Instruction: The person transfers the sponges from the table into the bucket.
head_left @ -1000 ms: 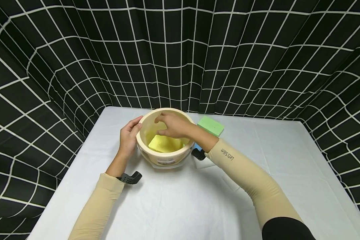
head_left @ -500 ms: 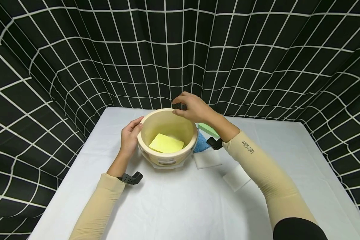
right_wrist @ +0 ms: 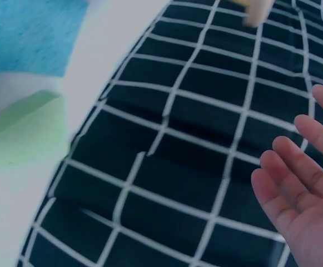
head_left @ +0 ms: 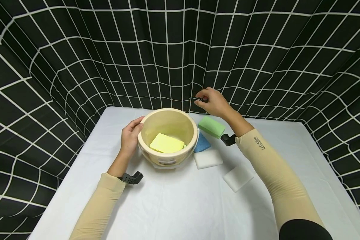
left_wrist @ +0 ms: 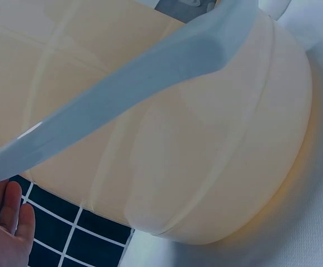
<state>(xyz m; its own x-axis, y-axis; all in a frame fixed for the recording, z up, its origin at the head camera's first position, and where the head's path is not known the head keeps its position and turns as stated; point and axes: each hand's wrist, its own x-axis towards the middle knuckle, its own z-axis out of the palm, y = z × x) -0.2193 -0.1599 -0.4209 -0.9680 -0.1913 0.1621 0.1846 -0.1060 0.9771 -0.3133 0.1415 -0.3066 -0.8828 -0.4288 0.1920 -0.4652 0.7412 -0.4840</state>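
Note:
A cream bucket [head_left: 190, 144] stands on the table with a yellow sponge [head_left: 166, 143] lying inside it. At its left rim, my left hand [head_left: 129, 138] holds the bucket, thumb at the edge and fingers along the outside. The left wrist view shows the bucket's wall and its pale handle [left_wrist: 111, 94] up close, with fingertips at the lower left. My right hand [head_left: 213, 101] is in the air behind a green sponge [head_left: 211, 126], loosely bent and holding nothing. In the right wrist view its fingers [right_wrist: 288, 181] are spread apart, touching no object.
Right of the bucket lie a blue sponge [head_left: 202, 143] and two white sponges, one nearer [head_left: 208, 159] and one farther right [head_left: 238, 178]. A white cloth covers the table [head_left: 174, 206]. Black grid-patterned curtains [head_left: 180, 50] hang around the back and sides.
My right hand has come up out of the bucket and moved right, past its rim, to above the green sponge's far side. The left hand and the bucket have stayed almost in place.

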